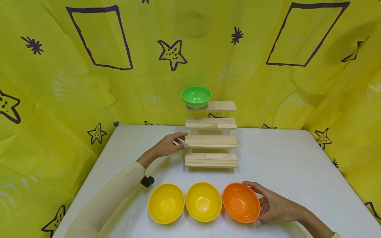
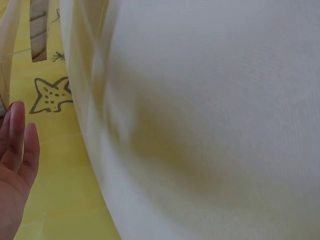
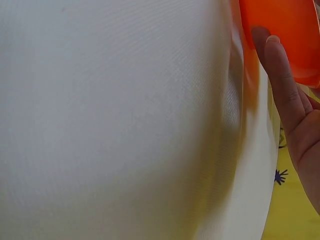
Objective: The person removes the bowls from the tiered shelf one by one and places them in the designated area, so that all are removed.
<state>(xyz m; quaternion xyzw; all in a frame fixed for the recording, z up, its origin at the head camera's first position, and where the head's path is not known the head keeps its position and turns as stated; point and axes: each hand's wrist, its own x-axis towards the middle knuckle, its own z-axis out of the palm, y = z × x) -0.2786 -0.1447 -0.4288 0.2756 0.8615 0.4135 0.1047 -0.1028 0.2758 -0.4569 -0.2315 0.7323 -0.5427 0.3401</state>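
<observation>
In the head view, I have my left hand (image 1: 171, 144) at the left end of a stepped wooden stand (image 1: 211, 141), thumb at the front edge of the second board from the bottom and fingers toward its back edge, holding it. My right hand (image 1: 276, 206) grips the right side of an orange bowl (image 1: 241, 202), fingers at the far side, thumb nearer me. That bowl is last on the right in a row in front of the stand, next to a middle yellow bowl (image 1: 203, 202) and a left yellow bowl (image 1: 166, 203). A green bowl (image 1: 196, 97) sits on the left of the stand's top board. Behind the white worktop (image 1: 274, 155) hangs a patterned yellow sheet (image 1: 208, 26).

In the left wrist view, I see extended fingers at the left edge, against a sliver of wood; the worktop fills most of the rest.

In the right wrist view, the orange bowl is cut off at the upper right, with digits against its outer wall. I cannot tell whether its base rests flat.
</observation>
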